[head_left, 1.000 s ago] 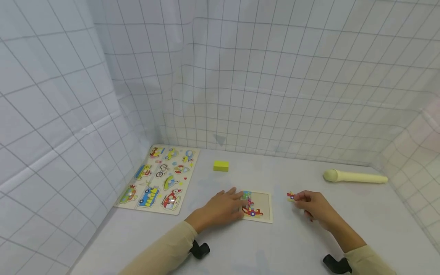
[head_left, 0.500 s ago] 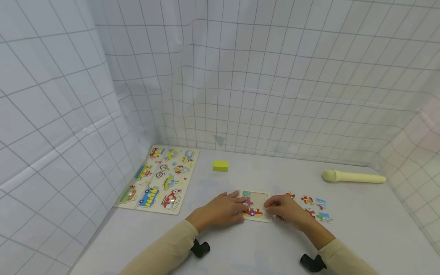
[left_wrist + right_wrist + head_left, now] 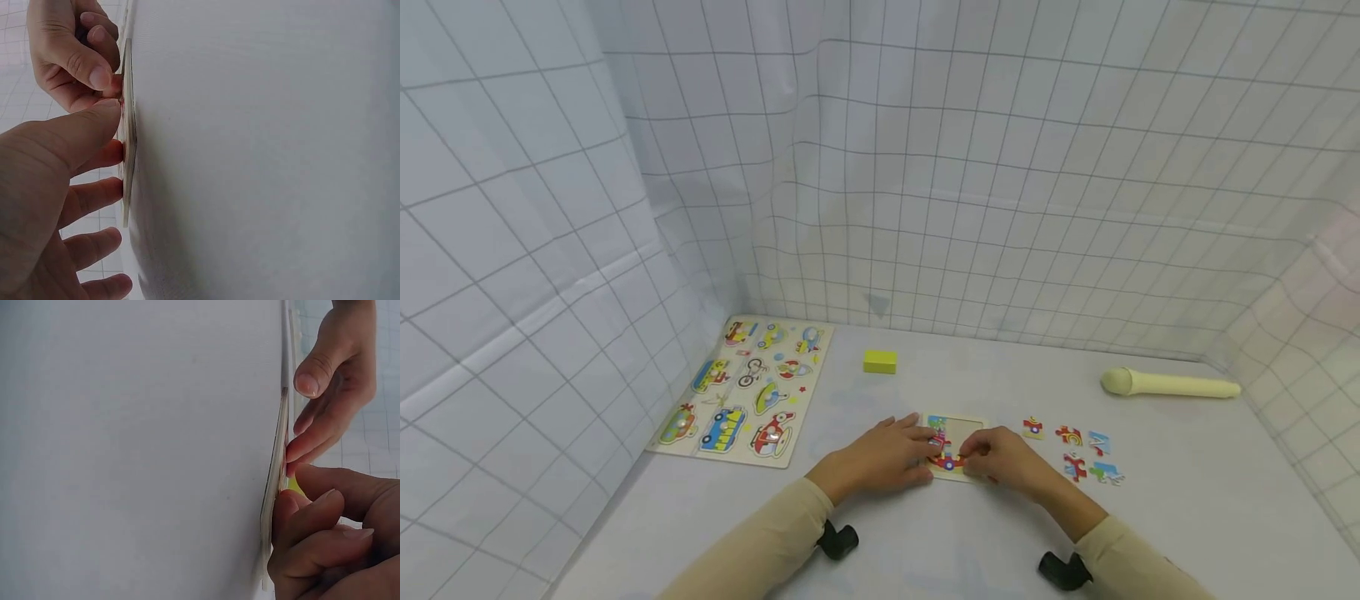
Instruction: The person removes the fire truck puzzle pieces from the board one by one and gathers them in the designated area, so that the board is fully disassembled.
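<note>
A small wooden jigsaw board (image 3: 964,424) with a red car picture partly filled in lies at the middle of the table. My left hand (image 3: 891,454) rests on its left side, fingers spread and fairly straight. My right hand (image 3: 1003,458) is at the board's lower right with curled fingers, thumb and index fingertips at a red puzzle piece (image 3: 950,463) in the lower row, seemingly pinching it. The fingertips mostly hide that contact. In the left wrist view, the board (image 3: 129,134) appears edge-on, with both hands' fingertips along it.
Several loose puzzle pieces (image 3: 1075,467) lie right of the board. A large vehicle puzzle board (image 3: 808,379) is at the left, a yellow block (image 3: 880,362) behind the hands. A pale yellow stick with a rounded head (image 3: 1180,386) lies back right. Gridded white curtains (image 3: 880,208) surround the table.
My right hand has moved left from the loose pieces to the jigsaw board's lower right, uncovering several pieces. My left hand has stayed on the board.
</note>
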The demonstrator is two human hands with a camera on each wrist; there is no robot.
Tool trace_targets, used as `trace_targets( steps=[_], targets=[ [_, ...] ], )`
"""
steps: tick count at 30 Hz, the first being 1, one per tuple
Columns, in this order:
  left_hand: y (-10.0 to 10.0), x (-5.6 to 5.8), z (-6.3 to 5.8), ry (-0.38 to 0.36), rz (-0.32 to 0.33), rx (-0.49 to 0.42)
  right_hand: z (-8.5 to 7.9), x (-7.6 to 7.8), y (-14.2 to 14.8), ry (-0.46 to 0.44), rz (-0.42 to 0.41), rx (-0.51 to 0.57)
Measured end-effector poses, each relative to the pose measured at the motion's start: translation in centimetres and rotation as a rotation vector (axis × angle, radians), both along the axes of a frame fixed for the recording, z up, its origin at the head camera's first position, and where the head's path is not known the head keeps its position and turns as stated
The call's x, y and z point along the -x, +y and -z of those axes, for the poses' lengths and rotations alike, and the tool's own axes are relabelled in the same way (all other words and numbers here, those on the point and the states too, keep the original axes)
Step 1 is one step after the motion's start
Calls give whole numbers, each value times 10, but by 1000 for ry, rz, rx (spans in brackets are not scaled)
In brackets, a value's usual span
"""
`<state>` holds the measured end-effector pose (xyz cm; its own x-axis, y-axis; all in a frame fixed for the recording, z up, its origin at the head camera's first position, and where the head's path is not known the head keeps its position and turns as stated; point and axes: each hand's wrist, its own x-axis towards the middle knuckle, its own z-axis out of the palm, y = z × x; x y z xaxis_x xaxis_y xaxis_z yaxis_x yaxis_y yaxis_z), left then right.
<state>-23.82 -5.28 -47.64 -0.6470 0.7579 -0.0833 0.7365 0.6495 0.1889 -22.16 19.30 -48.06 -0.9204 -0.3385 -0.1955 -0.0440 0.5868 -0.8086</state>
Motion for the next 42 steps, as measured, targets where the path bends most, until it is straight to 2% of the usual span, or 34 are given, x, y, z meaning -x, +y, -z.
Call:
trace_targets(
  steps=[8, 15, 18, 22, 26, 35, 42],
  targets=[
    [-1, -1, 0, -22, -17, -1, 2, 2, -5, -53, 31, 84],
    [-1, -1, 2, -23, -21, -2, -1, 2, 2, -78, 11, 161],
    [-1, -1, 3, -14, -16, -3, -4, 3, 10, -85, 54, 180],
    [0, 0, 2, -5, -11, -15, -8, 4, 25, -99, 129, 192],
    [2, 0, 2, 4, -13, -25, -13, 4, 46, -103, 148, 199],
    [3, -2, 1, 10, -17, -34, -31, -2, 112, -80, 224, 188],
    [2, -1, 1, 5, -18, -32, -30, -7, 135, -62, 202, 128]
  ],
)
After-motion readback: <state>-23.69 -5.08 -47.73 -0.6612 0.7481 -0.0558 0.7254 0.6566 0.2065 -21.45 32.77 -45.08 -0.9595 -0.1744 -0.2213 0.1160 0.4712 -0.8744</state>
